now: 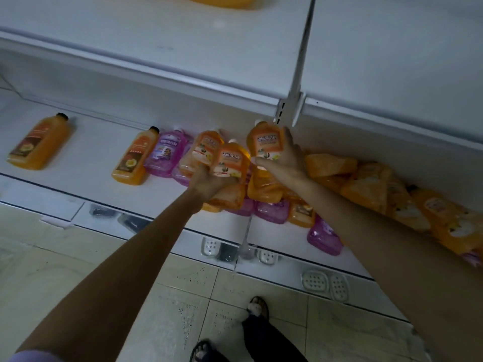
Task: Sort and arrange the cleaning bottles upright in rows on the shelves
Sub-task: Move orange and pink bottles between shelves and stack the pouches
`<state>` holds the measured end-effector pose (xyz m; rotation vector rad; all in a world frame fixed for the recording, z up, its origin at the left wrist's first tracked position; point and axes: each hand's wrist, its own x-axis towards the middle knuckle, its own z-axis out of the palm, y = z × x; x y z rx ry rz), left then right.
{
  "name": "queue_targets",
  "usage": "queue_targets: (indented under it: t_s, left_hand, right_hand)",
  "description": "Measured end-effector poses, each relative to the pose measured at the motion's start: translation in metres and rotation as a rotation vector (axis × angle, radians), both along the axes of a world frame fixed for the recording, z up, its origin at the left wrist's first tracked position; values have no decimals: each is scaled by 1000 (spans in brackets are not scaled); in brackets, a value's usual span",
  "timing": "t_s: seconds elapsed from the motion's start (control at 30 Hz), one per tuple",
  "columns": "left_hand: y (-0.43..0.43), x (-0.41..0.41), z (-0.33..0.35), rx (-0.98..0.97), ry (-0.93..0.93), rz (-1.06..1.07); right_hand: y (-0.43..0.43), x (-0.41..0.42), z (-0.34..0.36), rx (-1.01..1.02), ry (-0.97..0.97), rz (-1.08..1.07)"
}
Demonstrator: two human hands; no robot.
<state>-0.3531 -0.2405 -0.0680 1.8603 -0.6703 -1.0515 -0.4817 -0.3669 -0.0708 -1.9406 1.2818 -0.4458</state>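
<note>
Curling fingers (288, 139) round orange bottles (266, 142)

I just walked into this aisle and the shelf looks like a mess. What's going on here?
A person is sorting cleaning bottles on a low shelf. The left hand holds two orange bottles together, and the right hand grips a third orange bottle. To the right, a heap of orange and purple bottles lies jumbled, and two black-capped orange bottles lie flat on the left. No upright row shows on this shelf yet.
</note>
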Motion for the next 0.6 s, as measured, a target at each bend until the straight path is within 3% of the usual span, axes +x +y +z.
queue_targets:
  t_s: [0.27,0.6]
  left_hand:
    - [85,-23,37,-165,-131,-56]
    - [130,-111,114,-414,-256,-316]
  right_hand:
    - [90,-72,23,-23,-302,-122]
    - [184,-199,103,-231,-292,-325]
